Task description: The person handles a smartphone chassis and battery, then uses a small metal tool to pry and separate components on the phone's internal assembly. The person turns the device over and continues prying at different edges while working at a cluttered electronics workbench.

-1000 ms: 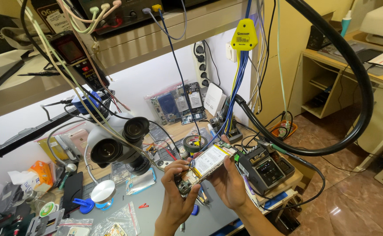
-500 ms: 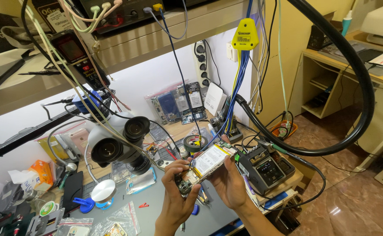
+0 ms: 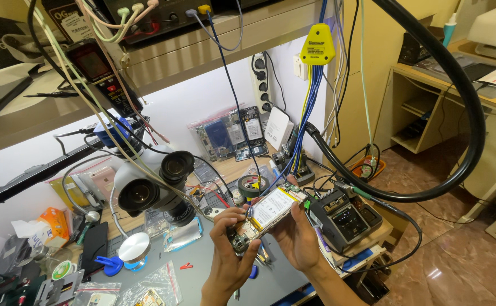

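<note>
The opened phone [image 3: 266,214], lower middle of the frame, is held tilted with its white battery face-up, likely for inspection. The left hand [image 3: 230,249] pinches its lower end; the right hand [image 3: 297,237] cradles it underneath, fingers curled. The microscope [image 3: 156,184] stands left.

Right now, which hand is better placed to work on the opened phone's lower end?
Probably left. The left hand already has fingertips at the opened phone lower end; the right hand cradles it from underneath.
</note>
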